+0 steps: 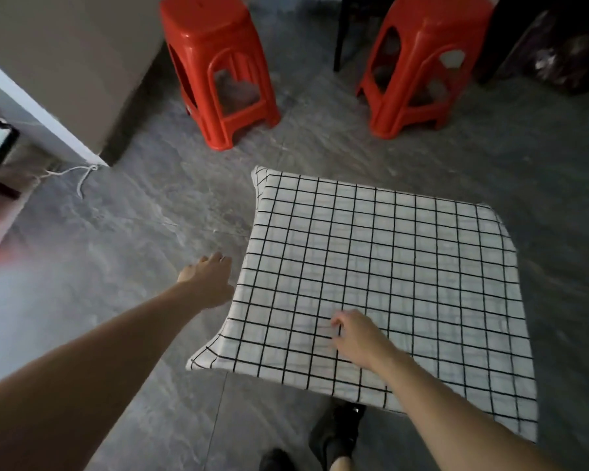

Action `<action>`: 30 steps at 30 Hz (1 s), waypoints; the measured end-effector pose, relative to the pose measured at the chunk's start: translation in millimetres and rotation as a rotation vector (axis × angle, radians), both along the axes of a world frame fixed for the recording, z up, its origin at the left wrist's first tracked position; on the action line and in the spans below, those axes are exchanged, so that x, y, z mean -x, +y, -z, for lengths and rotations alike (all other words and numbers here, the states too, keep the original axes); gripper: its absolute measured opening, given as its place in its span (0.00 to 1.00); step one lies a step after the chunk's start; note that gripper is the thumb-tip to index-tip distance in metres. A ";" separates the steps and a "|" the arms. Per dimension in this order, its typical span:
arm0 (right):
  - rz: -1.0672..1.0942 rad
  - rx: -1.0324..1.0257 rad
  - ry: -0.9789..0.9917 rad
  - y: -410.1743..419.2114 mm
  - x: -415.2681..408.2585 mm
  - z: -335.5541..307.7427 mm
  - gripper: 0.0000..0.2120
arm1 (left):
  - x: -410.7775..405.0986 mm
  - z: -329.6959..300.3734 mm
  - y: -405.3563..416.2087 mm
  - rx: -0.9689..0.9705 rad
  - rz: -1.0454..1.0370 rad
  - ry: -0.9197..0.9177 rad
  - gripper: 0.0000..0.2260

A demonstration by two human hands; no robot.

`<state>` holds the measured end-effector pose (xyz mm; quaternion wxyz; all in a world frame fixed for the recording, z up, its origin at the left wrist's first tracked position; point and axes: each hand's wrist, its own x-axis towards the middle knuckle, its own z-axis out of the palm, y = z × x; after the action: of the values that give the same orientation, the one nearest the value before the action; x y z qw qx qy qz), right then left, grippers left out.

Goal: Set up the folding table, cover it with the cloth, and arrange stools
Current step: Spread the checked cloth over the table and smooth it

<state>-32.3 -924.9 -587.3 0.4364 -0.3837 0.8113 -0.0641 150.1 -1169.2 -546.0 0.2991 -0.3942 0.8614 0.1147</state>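
Observation:
A white cloth with a black grid [405, 273] covers the whole small table, and its edges hang over the sides. My left hand [210, 280] reaches to the cloth's left edge, fingers loosely extended, touching or just beside the hanging cloth. On top of the cloth near the front lies my right hand [357, 338], its fingers curled and bunching a bit of fabric. Two red plastic stools stand on the floor beyond the table: one at the back left [218, 69], one at the back right [422, 62].
Grey stone-patterned floor [133, 232] surrounds the table. A pale wall corner [65, 96] juts in at the left with a white cord [79, 175] at its foot. Dark furniture legs [340, 35] and dark bags [558, 45] sit at the back. My dark shoes [337, 433] are below the table's front edge.

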 end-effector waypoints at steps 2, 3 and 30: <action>0.043 0.082 0.060 -11.7 30.9 -5.5 0.15 | 36.3 -0.5 -1.0 -0.025 0.049 0.009 0.26; 0.065 0.106 0.087 -16.6 47.1 -7.5 0.17 | 54.4 0.3 -2.5 -0.037 0.072 0.010 0.27; 0.581 0.105 0.439 47.4 366.8 66.5 0.16 | 306.1 89.9 5.3 -0.034 0.305 -0.169 0.70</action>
<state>-399.1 -877.6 -653.8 0.1952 -0.1639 0.9564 -0.1427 -156.0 -1163.9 -635.8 0.3911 -0.2621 0.8809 0.0491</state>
